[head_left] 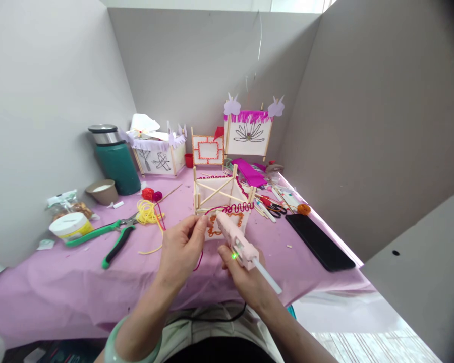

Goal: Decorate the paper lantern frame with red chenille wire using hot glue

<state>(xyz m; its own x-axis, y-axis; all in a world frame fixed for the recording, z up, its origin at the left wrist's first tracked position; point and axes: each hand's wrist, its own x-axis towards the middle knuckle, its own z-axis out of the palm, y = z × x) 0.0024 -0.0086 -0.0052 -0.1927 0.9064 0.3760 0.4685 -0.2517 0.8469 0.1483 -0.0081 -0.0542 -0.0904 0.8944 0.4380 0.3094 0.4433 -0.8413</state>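
In my right hand (245, 277) is a pale pink hot glue gun (236, 239), a white glue stick jutting from its back and a green light glowing on it. Its nozzle points at the near upper edge of a small box-shaped frame of wooden sticks and white paper (215, 194). Wavy magenta yarn (240, 207) runs along that edge, above an orange yarn pattern (214, 227) on the front panel. My left hand (181, 247) is closed in a pinch on the magenta yarn at the frame's near left; a loose end hangs below. The fingertips are partly hidden.
Left are green-handled pliers (115, 237), yellow yarn (148, 212), a teal bottle (117, 166), a bowl (102, 191) and a tub (71, 227). Decorated paper boxes (159, 156) stand behind. A black phone (320, 242) and scissors (277, 209) lie right. Grey partitions enclose the table.
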